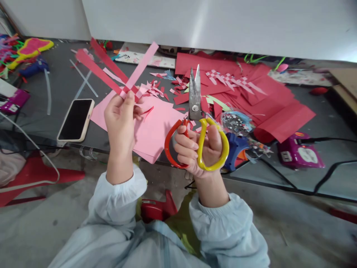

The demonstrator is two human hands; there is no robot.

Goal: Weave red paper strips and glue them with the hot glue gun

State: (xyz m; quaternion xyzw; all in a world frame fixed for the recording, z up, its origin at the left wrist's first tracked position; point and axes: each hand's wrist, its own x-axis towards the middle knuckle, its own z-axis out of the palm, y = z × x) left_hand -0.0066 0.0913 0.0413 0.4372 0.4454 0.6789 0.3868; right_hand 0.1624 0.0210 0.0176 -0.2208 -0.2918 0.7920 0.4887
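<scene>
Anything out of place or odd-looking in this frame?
Yes: the scissors in the right hand have mismatched handle loops, one orange-red, one yellow. Pink and red paper scraps also lie strewn on the table.

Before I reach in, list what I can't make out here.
Head view: the crossing of the paper strips, partly covered by the left hand.
Head view: part of the pink sheets, behind that hand and wrist.
Head view: small lettering on the right-hand purple box, too blurred to read.
Head view: the rest of the brown cardboard, cut off by the right edge.
</scene>
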